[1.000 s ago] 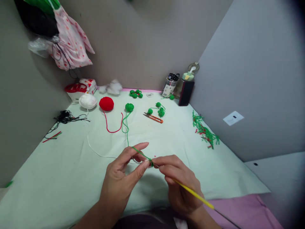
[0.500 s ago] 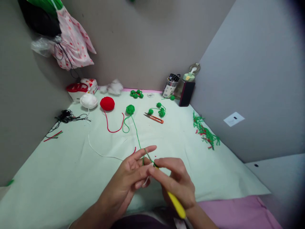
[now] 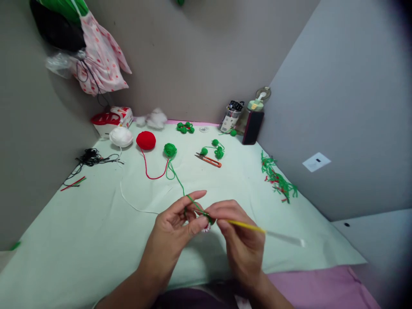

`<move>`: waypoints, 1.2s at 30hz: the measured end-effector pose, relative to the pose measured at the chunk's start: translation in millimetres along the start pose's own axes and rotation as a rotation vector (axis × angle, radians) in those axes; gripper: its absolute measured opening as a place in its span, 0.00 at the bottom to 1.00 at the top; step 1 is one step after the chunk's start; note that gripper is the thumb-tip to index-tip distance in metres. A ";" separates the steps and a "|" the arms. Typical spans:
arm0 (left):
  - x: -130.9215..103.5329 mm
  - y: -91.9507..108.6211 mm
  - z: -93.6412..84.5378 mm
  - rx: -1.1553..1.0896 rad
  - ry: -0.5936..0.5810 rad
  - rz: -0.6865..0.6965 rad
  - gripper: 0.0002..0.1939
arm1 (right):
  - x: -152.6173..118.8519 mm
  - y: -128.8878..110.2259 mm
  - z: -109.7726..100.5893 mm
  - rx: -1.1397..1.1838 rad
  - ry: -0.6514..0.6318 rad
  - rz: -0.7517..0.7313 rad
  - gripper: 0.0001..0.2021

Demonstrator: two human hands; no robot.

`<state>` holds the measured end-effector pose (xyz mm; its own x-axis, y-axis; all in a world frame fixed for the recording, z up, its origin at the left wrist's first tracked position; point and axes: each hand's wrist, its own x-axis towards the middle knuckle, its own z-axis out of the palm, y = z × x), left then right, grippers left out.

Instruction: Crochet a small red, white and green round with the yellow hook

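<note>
Between thumb and fingers, my left hand (image 3: pixel 175 229) pinches a small crochet piece (image 3: pixel 207 224) of green, white and some red yarn. Green yarn (image 3: pixel 180 182) runs over its raised index finger from a green yarn ball (image 3: pixel 170 150) farther back. My right hand (image 3: pixel 240 240) is closed around a crochet hook (image 3: pixel 247 225) with a yellow handle and a pale end that points right. The hook's tip meets the piece at my left fingertips; the exact stitch is hidden by the fingers.
Behind my hands lie a red yarn ball (image 3: pixel 146 140), a white yarn ball (image 3: pixel 121 137) and orange thread snips (image 3: pixel 208 160). Green and red yarn scraps (image 3: pixel 277 178) are at right, black yarn (image 3: pixel 92 157) at left. A phone (image 3: pixel 252 128) leans near a pen cup (image 3: pixel 231 118).
The hook has swung from pointing down toward me to lying nearly level, its end to the right. The crochet piece shows more. The green ball has rolled slightly left.
</note>
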<state>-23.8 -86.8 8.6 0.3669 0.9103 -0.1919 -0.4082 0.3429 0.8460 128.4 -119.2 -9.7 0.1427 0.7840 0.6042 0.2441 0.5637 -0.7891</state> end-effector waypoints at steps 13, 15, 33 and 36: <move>3.6 4.0 -5.4 -0.044 -0.043 -0.040 0.19 | 12.0 2.0 2.7 0.310 0.022 0.199 0.07; 2.3 2.6 -4.9 0.001 -0.044 -0.034 0.21 | 10.6 2.5 4.5 0.272 0.025 0.189 0.07; -1.1 6.3 -6.9 0.174 0.065 0.055 0.17 | 3.0 -6.4 -9.8 -0.001 -0.059 -0.016 0.13; -0.5 4.5 -4.2 0.194 0.110 0.097 0.19 | 0.6 -7.2 -10.8 -0.318 -0.140 -0.287 0.15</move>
<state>-29.3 -84.7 10.5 0.2362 0.9602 -0.1491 -0.2655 0.2113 0.9407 137.1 -125.6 -2.4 -0.0992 0.6474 0.7557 0.5403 0.6727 -0.5054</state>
